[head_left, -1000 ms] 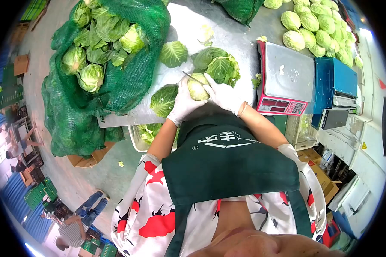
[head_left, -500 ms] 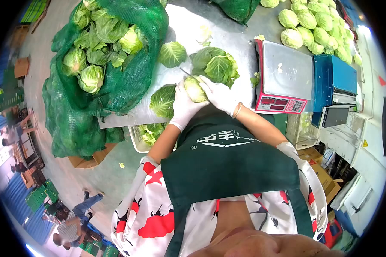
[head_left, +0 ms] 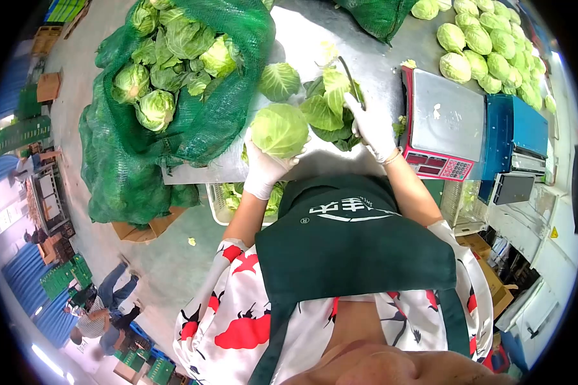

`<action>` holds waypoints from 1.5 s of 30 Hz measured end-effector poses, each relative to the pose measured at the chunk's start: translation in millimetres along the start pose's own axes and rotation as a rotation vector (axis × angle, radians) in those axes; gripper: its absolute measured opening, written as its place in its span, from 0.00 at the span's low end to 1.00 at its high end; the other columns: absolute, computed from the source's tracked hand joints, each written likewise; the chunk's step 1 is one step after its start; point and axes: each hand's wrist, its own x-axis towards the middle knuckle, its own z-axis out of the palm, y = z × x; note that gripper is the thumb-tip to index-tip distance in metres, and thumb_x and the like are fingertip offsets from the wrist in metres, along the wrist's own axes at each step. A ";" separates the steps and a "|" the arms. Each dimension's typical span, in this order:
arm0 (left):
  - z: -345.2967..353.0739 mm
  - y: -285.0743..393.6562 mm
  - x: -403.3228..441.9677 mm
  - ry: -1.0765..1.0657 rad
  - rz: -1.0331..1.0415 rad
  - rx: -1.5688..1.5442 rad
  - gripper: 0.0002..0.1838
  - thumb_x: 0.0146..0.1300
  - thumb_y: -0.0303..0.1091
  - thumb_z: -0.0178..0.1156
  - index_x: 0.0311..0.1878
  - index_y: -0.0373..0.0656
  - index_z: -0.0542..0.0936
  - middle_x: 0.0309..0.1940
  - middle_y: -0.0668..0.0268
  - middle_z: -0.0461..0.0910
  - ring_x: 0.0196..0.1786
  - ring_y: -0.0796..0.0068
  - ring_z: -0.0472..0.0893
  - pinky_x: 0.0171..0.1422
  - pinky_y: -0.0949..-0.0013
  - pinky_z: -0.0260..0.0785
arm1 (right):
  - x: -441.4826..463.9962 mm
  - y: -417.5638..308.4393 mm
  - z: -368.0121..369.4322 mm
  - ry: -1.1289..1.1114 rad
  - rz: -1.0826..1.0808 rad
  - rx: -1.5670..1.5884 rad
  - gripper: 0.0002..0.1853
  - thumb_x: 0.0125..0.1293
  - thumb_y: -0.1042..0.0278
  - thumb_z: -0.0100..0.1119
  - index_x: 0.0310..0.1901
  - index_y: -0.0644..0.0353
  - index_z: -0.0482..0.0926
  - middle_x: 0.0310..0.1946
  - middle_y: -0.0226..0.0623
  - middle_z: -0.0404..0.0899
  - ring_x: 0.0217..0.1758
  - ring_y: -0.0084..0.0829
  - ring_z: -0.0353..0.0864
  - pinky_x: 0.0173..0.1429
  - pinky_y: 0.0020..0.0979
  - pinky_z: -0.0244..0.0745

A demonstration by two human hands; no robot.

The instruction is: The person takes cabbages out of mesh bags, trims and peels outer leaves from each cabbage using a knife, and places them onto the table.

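Observation:
A round, pale green cabbage (head_left: pixel 279 130) rests in my gloved left hand (head_left: pixel 264 168), with the fingers wrapped around its underside. My gloved right hand (head_left: pixel 374 130) grips a thin dark knife (head_left: pixel 349 76) whose blade points up and away; the handle is mostly hidden. Beside that hand, loose outer leaves (head_left: pixel 324 110) lie in a pile on the metal table (head_left: pixel 205 172). Another leafy green piece (head_left: pixel 279 81) sits just behind the held cabbage.
A large green mesh sack (head_left: pixel 237 109) full of cabbages stands at the left. To the right is a red-edged scale (head_left: pixel 446 122), beside a blue machine (head_left: pixel 517 135). Trimmed cabbages (head_left: pixel 488 48) are heaped at the back right. A white basket (head_left: pixel 219 208) with leaves sits below the table edge.
The cabbage has been turned and lifted left in my left hand. My right hand has moved away from it to the right with the knife, over the loose leaves.

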 end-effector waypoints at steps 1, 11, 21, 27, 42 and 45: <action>-2.3 -0.7 1.9 -0.026 -0.011 -0.038 0.45 0.60 0.75 0.45 0.72 0.52 0.68 0.63 0.52 0.74 0.51 0.47 0.80 0.40 0.58 0.78 | -10.3 -15.8 -5.6 -0.004 -0.064 -0.167 0.34 0.75 0.45 0.55 0.74 0.59 0.67 0.17 0.28 0.79 0.11 0.19 0.67 0.18 0.23 0.63; 23.2 -2.7 1.4 -0.115 0.435 1.003 0.50 0.57 0.53 0.66 0.78 0.39 0.58 0.73 0.53 0.66 0.75 0.61 0.68 0.80 0.57 0.57 | -38.8 -42.1 2.1 -0.553 0.406 0.765 0.30 0.70 0.38 0.59 0.54 0.60 0.79 0.32 0.29 0.82 0.19 0.18 0.76 0.20 0.19 0.70; 26.5 6.5 4.1 -0.197 -0.037 0.473 0.51 0.64 0.66 0.61 0.78 0.37 0.58 0.73 0.52 0.68 0.74 0.60 0.70 0.78 0.55 0.61 | -29.1 -66.0 -27.1 -0.593 -0.125 0.308 0.32 0.67 0.56 0.68 0.72 0.49 0.73 0.26 0.18 0.74 0.20 0.11 0.64 0.24 0.18 0.59; 6.6 -3.1 29.4 -0.075 0.241 0.726 0.43 0.64 0.52 0.67 0.75 0.40 0.63 0.69 0.55 0.72 0.70 0.63 0.73 0.74 0.57 0.67 | -36.6 -65.0 -20.0 -0.183 0.003 0.349 0.25 0.79 0.48 0.51 0.62 0.61 0.80 0.43 0.31 0.86 0.25 0.14 0.75 0.28 0.19 0.71; -16.1 -24.8 67.2 0.372 0.723 1.883 0.63 0.41 0.50 0.82 0.76 0.32 0.57 0.71 0.43 0.65 0.72 0.46 0.69 0.73 0.57 0.67 | -22.1 15.1 17.6 -0.302 0.102 0.154 0.27 0.79 0.47 0.49 0.65 0.60 0.77 0.20 0.31 0.79 0.18 0.19 0.73 0.26 0.25 0.71; -24.3 -27.8 71.0 0.409 0.426 1.558 0.60 0.43 0.57 0.80 0.73 0.33 0.61 0.63 0.44 0.75 0.63 0.47 0.78 0.68 0.57 0.72 | -19.4 24.6 19.5 -0.346 0.021 0.005 0.28 0.79 0.46 0.48 0.66 0.60 0.75 0.21 0.39 0.81 0.20 0.31 0.80 0.30 0.34 0.77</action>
